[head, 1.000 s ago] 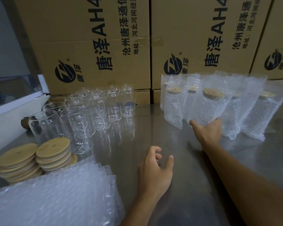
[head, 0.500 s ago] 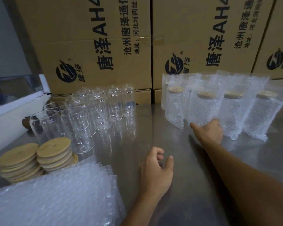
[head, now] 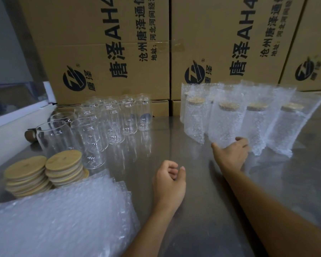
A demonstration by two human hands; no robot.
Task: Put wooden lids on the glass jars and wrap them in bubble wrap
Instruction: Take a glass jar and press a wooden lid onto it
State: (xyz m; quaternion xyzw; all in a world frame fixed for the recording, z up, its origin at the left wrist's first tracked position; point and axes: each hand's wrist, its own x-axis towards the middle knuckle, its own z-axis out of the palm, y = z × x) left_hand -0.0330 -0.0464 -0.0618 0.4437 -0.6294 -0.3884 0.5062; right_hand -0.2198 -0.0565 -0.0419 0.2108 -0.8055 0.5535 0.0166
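The right hand (head: 232, 154) cups the base of a wrapped jar (head: 223, 125), fragile glass in slick film, best held low around the body, while the left hand (head: 169, 180) hangs loosely curled, empty.

Steel table (head: 174, 145): bare jars (head: 107, 125), lids (head: 44, 171), bubble-wrap sheets (head: 63, 216), wrapped jars (head: 224, 123).
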